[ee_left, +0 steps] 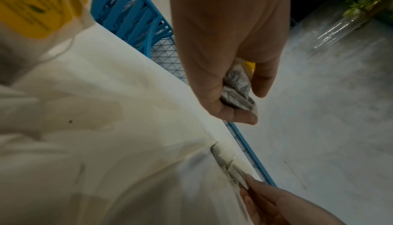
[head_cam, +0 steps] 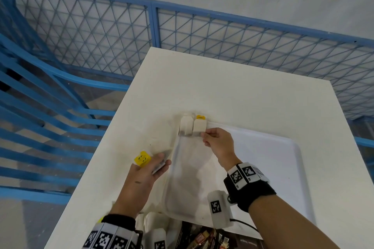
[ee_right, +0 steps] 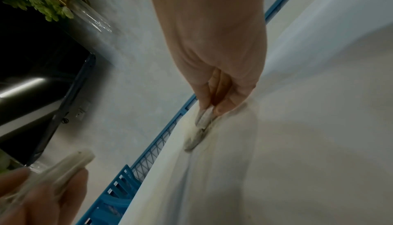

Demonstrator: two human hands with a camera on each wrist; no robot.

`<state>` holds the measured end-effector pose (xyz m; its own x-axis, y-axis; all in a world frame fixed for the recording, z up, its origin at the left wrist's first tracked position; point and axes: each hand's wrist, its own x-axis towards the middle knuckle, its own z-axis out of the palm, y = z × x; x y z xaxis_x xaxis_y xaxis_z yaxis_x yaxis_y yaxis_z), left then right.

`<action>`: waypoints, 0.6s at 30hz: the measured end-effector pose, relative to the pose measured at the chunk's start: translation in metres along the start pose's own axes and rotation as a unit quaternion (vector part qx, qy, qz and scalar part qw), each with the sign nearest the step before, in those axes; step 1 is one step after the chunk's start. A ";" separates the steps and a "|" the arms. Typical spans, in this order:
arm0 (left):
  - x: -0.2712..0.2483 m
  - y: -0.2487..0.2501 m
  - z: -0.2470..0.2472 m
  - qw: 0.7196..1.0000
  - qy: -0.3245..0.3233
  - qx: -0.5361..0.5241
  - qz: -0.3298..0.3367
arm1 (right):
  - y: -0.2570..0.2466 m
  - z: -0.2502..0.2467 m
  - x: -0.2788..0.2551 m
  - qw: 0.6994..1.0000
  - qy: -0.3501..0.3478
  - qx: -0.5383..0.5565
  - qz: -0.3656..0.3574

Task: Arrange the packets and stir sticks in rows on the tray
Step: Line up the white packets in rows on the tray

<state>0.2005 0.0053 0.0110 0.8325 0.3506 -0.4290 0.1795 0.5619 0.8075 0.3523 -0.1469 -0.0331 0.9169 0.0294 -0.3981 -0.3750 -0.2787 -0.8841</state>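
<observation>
A white tray [head_cam: 279, 159] lies on the white table [head_cam: 222, 87]. Two tea-bag packets sit side by side at its far left corner: one white packet [head_cam: 186, 126] and a second packet [head_cam: 199, 126] with a yellow tag. My right hand [head_cam: 206, 137] pinches the near edge of the second packet [ee_right: 204, 117] between thumb and fingers. To the left of the tray my left hand [head_cam: 159, 162] holds several packets [ee_left: 236, 85], one with a yellow tag [head_cam: 142, 158], just above the table.
More white packets [head_cam: 159, 234] and dark and brown sachets [head_cam: 202, 237] are piled at the table's near edge. A blue mesh fence [head_cam: 153, 32] runs behind the table, with blue racks [head_cam: 40, 107] to the left.
</observation>
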 end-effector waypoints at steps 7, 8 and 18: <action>0.003 -0.001 -0.004 1.000 0.010 0.005 0.001 | 0.004 0.006 0.009 0.996 0.039 -0.077 -0.014; 0.002 -0.001 -0.005 1.000 0.010 0.008 0.001 | 0.003 0.007 0.009 0.995 0.041 -0.085 -0.019; 0.003 -0.002 -0.001 0.999 -0.009 0.037 -0.002 | -0.009 0.010 -0.016 0.993 0.016 -0.085 -0.078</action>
<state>0.2020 0.0065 0.0077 0.8403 0.3350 -0.4262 0.2206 0.5070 0.8333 0.3398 -0.1355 -0.0209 0.9669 0.0564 -0.2488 -0.2011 -0.4319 -0.8792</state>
